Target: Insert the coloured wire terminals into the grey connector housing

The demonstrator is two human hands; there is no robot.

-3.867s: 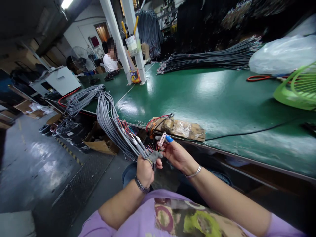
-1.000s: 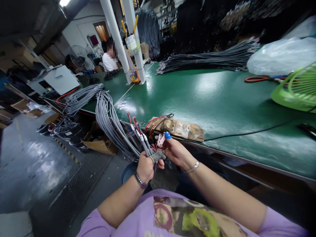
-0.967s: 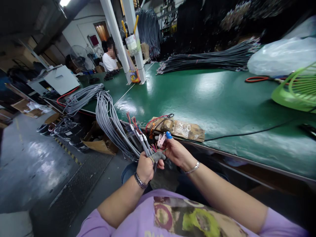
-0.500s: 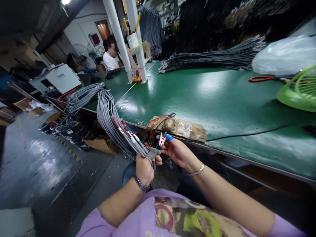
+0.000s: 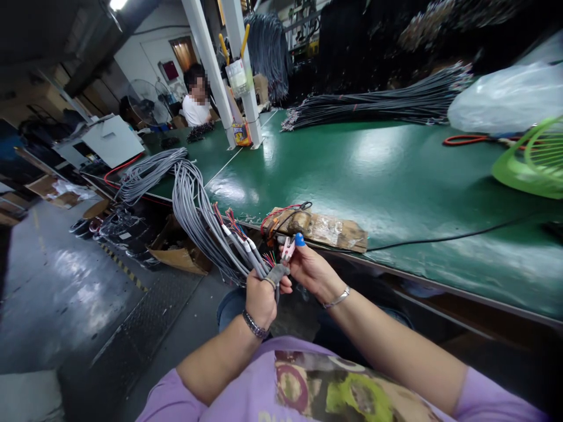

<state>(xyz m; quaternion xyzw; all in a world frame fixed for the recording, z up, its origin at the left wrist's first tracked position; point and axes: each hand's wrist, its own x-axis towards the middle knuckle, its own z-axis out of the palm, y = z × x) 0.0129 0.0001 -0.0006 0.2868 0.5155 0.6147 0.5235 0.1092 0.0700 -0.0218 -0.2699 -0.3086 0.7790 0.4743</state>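
Observation:
My left hand (image 5: 263, 299), a grey cover on its thumb, is wrapped round several grey cables (image 5: 253, 258). White bands show near the cable ends, and stripped red, blue and brown wires (image 5: 231, 220) fan out there. A small tuft of thin coloured wires (image 5: 270, 258) sticks up just above the left thumb. My right hand (image 5: 313, 269), with a blue cover on one fingertip, pinches a small pink clip (image 5: 288, 250) like a clothes peg. The clip is close beside the tuft; whether they touch I cannot tell.
Along the edge of the green table (image 5: 334, 176) lies a taped wooden block (image 5: 325, 228) with a black cord. The long grey cable bundle (image 5: 189, 187) drapes over the table edge. Black cables (image 5: 378, 104), a plastic bag (image 5: 505, 97) and a green fan guard (image 5: 532, 161) lie farther back. A person (image 5: 196, 105) sits beyond.
My right hand has come slightly left and nearer the left hand, with the pink clip. The cable ends in my left hand have shifted right, and their stripped wires now stand more upright.

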